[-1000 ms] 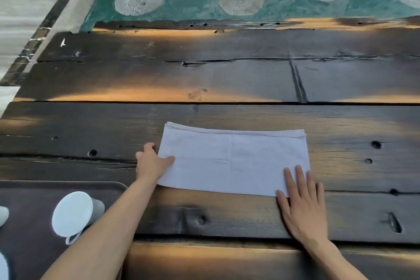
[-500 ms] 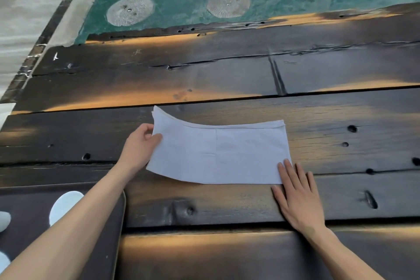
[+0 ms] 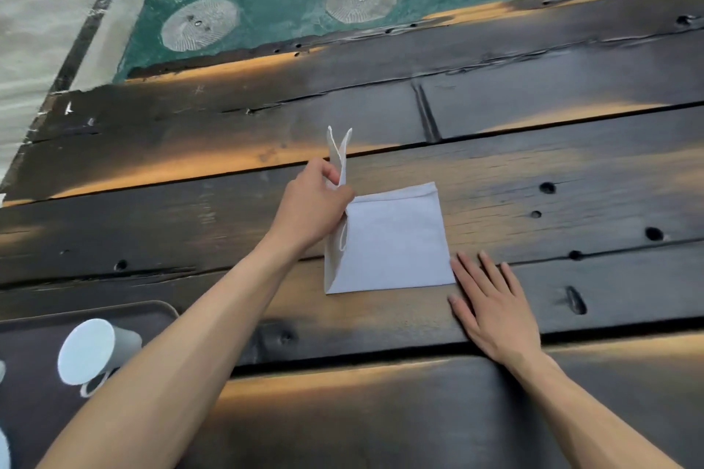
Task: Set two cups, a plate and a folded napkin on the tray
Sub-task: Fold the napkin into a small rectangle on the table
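Note:
A white cloth napkin [image 3: 396, 240] lies on the dark wooden table [image 3: 533, 171], its left half lifted up and over toward the right. My left hand [image 3: 310, 207] pinches that raised left end, whose corners stick up above the hand. My right hand [image 3: 491, 306] lies flat with straight fingers, the fingertips touching the napkin's lower right corner. At the lower left a dark tray [image 3: 34, 388] holds a white cup [image 3: 95, 352] with a handle, standing just left of my left forearm. Slivers of other white pieces show at the frame's left edge.
The table is made of rough dark planks with knot holes and gaps. Beyond its far edge lies a green floor with round pale discs [image 3: 200, 25]. A dark smooth bench surface [image 3: 381, 423] runs along the near side.
My left hand has lifted the napkin's left end off the table and carried it rightward, folding the long strip over itself. My right hand has stayed at the lower right corner.

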